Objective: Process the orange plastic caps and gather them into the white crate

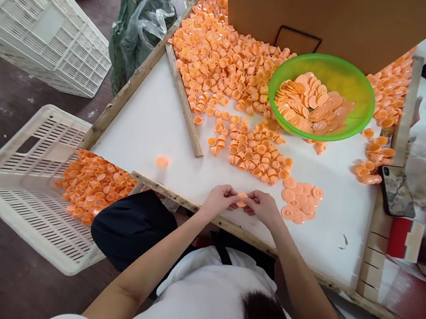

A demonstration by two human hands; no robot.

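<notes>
At nine o'clock from the hands, a slatted white plastic crate (72, 267) holds glossy orange caps (91, 181). A single cap (162, 161) lies nearer, between nine and ten. The left hand (220, 199), its bare forearm angling up from between seven and eight, bends inward at the front edge of the white table (336, 247), thumb and fingers pinching a small orange disc (241, 200). Hollow plastic cups (257, 153) are heaped at twelve. The right hand (264, 207), forearm from five, pinches the same disc narrowly. Thin round discs (301, 200) overlap at three; more fill a smooth green bowl (356, 74) at one.
</notes>
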